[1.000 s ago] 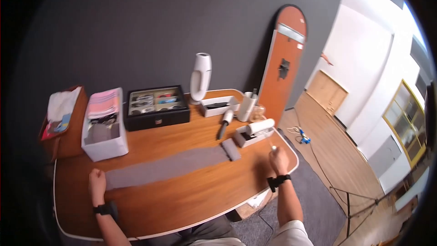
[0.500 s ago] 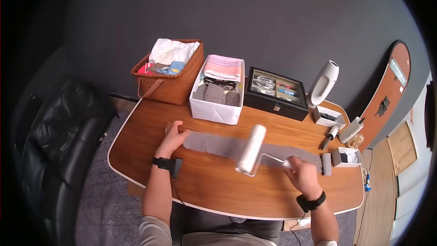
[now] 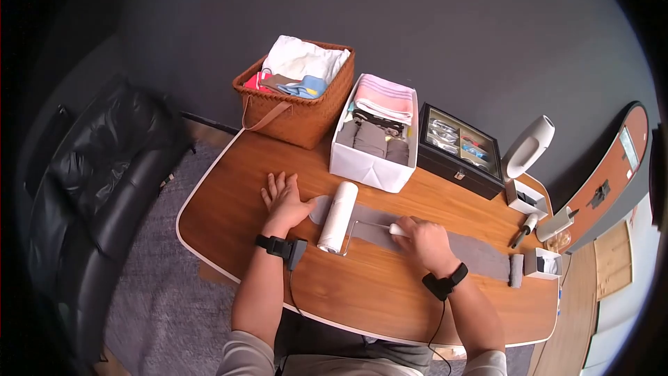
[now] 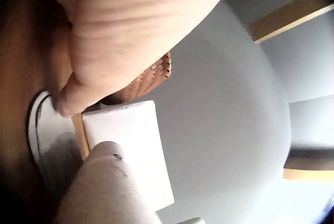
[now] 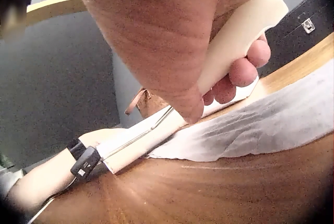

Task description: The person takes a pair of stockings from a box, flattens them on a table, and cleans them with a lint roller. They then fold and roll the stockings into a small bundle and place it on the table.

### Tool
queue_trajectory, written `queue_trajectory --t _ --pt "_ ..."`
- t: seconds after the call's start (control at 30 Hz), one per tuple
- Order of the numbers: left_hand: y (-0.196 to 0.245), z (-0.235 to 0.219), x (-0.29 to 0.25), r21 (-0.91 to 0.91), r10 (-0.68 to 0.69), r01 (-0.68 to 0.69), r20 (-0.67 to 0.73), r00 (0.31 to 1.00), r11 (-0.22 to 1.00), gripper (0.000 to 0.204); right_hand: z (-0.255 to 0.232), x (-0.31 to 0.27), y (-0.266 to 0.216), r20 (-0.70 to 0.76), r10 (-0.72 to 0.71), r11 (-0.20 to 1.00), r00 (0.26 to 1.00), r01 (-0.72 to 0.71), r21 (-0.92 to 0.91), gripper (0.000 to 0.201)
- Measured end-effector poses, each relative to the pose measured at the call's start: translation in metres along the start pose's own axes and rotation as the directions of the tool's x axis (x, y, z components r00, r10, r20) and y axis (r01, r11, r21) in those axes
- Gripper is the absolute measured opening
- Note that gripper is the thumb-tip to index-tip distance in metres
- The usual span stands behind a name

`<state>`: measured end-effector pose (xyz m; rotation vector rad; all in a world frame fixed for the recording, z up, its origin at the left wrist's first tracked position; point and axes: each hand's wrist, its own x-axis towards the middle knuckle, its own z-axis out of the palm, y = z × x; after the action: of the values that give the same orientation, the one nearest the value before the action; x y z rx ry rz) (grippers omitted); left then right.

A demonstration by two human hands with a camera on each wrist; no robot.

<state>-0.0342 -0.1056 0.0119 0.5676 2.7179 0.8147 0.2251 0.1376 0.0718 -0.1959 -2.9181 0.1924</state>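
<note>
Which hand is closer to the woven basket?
Left. The left hand lies on the table in front of the basket; the right hand, gripping the lint roller, is farther right.

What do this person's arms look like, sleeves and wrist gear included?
Each arm is bare below a short pale grey sleeve and wears a black wrist strap with a black box and thin dark cable. The left box has a pale marking.

The roller (image 3: 339, 217) has moved left along the cloth (image 3: 476, 254); it's nearer the left fingers (image 3: 281, 184).
</note>
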Motion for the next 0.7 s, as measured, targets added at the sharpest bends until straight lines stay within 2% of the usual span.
queue_trajectory --t 0.07,0.17,0.27,0.4,0.6,0.7 --pt "0.001 -0.005 -0.001 -0.089 0.008 -0.006 0.020 1.000 0.996 0.102 0.003 0.004 0.000 -0.008 -0.005 1.000 1.000 0.005 0.023 0.022" --pt "0.000 -0.002 -0.002 -0.043 0.011 -0.010 0.018 1.000 0.999 0.104 0.007 0.011 -0.003 -0.018 -0.012 1.000 1.000 0.012 0.023 0.022" --pt "0.000 0.001 -0.002 0.059 0.012 -0.013 0.017 1.000 0.998 0.104 0.009 0.018 -0.009 0.037 0.023 0.999 0.999 -0.024 0.024 0.027" --pt "-0.005 0.003 -0.002 0.050 0.021 -0.019 -0.031 0.999 0.999 0.104 0.022 0.022 -0.013 -0.019 0.007 0.999 1.000 -0.007 0.037 0.032" --pt "-0.008 -0.003 -0.004 0.029 0.007 -0.007 -0.027 1.000 1.000 0.107 0.008 -0.009 0.013 -0.054 0.015 0.999 0.998 -0.013 0.042 0.032" --pt "-0.011 0.000 -0.004 0.043 0.007 -0.006 -0.038 0.999 0.999 0.105 -0.009 -0.039 0.034 -0.015 0.072 0.997 0.997 -0.072 0.013 0.032"
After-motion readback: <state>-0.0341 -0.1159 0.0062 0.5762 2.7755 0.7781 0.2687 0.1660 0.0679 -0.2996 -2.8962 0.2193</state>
